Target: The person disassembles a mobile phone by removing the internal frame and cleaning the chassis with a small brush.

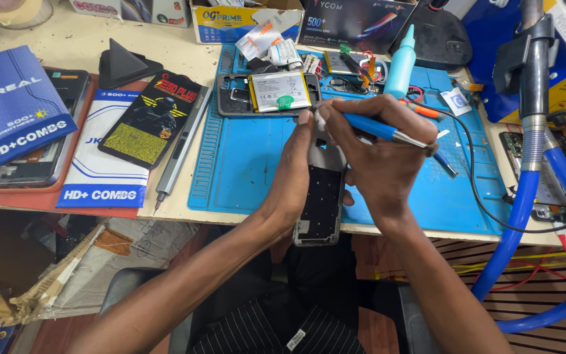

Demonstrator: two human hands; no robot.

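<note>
- The left hand (296, 174) is closed around the side of a phone frame (322, 203), holding it upright over the near edge of the counter (165, 203), with the thumb pressed near the frame's top.
- The right hand (378, 154) is clenched on a blue-handled tool (375, 129); its tip meets the top end of the phone frame, just beside the left thumb.
- The frame's lower end hangs past the counter edge, above the person's lap.
- Under both hands lies a blue work mat (244, 164).
- At the far edge of the mat, just beyond the hands, lies an opened phone (266, 95) with its battery (280, 90) showing.
- A pale blue squeeze bottle (401, 64) stands upright at the back of the mat, to the right of the opened phone.
- A grey pen-shaped screwdriver (179, 147) lies along the left edge of the mat.
- Left of it rest flat packages: a black one (149, 121), a white one (103, 170) beneath it, and a blue box (14, 105) farther left.
- A thick blue hose (525, 216) curves down on the right side.
</note>
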